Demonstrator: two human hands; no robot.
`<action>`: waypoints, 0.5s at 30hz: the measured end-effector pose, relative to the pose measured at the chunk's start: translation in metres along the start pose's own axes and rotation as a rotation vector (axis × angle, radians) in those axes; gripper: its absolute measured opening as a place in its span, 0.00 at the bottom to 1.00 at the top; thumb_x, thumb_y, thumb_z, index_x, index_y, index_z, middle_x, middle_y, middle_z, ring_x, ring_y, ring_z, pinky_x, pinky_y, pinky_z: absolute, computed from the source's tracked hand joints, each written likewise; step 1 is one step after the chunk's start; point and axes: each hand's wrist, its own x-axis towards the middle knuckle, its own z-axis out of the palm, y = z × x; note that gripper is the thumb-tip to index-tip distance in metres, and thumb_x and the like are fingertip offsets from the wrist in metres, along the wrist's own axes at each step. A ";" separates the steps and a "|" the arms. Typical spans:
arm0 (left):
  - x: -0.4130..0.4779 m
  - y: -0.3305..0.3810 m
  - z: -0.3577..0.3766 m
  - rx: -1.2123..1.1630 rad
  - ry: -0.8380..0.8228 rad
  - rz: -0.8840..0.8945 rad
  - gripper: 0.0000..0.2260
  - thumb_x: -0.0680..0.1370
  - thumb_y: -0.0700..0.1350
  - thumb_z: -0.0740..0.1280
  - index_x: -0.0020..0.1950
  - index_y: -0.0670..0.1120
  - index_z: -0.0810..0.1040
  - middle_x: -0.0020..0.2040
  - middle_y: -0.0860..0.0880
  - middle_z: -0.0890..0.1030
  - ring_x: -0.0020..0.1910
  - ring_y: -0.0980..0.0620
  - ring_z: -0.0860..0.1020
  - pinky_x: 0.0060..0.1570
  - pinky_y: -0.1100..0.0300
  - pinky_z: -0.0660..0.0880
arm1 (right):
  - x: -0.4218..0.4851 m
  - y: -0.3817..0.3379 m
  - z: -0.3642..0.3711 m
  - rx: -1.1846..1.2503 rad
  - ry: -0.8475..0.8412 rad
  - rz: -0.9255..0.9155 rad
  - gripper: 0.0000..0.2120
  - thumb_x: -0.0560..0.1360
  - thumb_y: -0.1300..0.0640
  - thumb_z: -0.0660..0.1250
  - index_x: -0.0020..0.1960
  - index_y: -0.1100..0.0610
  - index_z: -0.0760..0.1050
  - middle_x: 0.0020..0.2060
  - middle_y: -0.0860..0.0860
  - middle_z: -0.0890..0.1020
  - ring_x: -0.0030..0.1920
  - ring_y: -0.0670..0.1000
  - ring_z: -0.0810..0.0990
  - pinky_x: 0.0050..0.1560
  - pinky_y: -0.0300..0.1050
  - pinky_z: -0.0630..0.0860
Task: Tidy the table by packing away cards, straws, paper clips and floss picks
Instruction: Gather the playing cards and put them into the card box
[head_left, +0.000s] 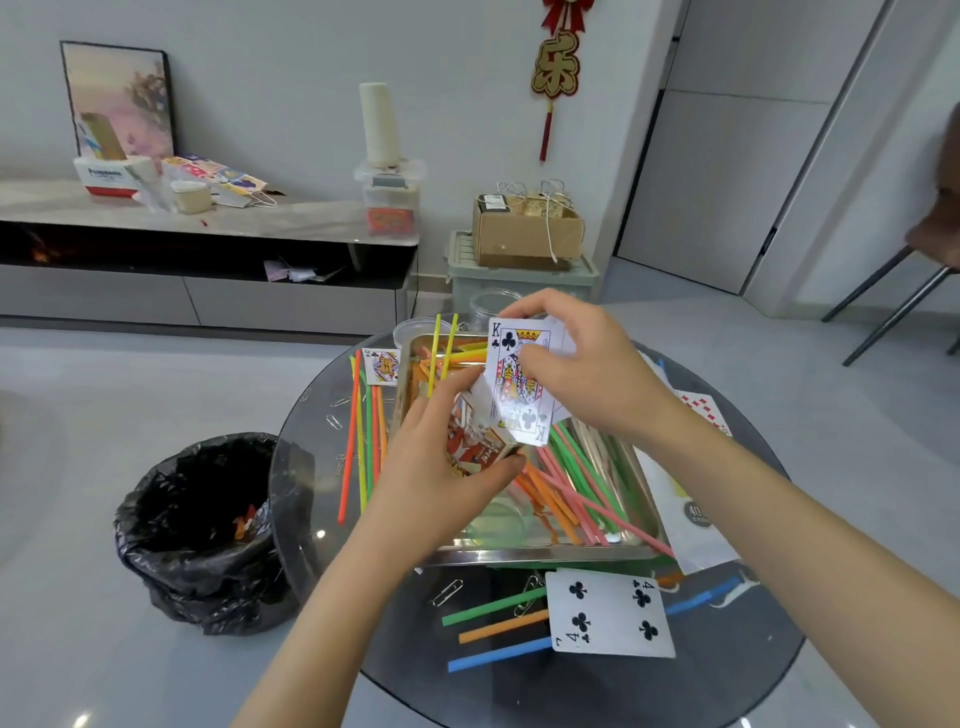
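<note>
Two-handed above the steel tray (545, 553) of straws (571, 483): grips the card box (475, 447) in curled left hand (441, 457), pinches the king of clubs (511, 384) in right hand (587, 364).

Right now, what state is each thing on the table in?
left hand, grips the card box
card box, tilted above the metal tray, top open
right hand, pinches the king of clubs
king of clubs, face up, lower end at the box
four of clubs, face up, loose on the table
metal tray, holds straws
paper clip, loose on the table
bin, open, black liner
</note>
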 end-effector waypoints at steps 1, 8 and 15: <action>0.000 0.001 0.001 -0.013 -0.002 -0.009 0.30 0.69 0.51 0.75 0.60 0.70 0.61 0.61 0.60 0.70 0.55 0.68 0.70 0.51 0.76 0.65 | 0.000 0.000 0.000 0.010 0.032 0.000 0.11 0.74 0.64 0.62 0.50 0.49 0.75 0.43 0.44 0.80 0.43 0.57 0.81 0.41 0.57 0.78; 0.004 0.001 0.005 -0.058 -0.027 -0.068 0.26 0.67 0.50 0.76 0.54 0.67 0.64 0.51 0.66 0.75 0.49 0.64 0.76 0.45 0.72 0.72 | 0.000 0.005 0.011 0.184 0.266 0.020 0.14 0.75 0.66 0.62 0.53 0.49 0.77 0.46 0.43 0.81 0.41 0.67 0.79 0.33 0.60 0.77; 0.004 -0.002 0.007 -0.014 0.017 -0.105 0.26 0.69 0.50 0.75 0.59 0.61 0.64 0.51 0.63 0.75 0.47 0.67 0.75 0.43 0.74 0.71 | -0.004 0.010 0.021 0.265 0.360 0.025 0.12 0.73 0.67 0.64 0.46 0.50 0.72 0.42 0.50 0.82 0.41 0.53 0.82 0.38 0.52 0.80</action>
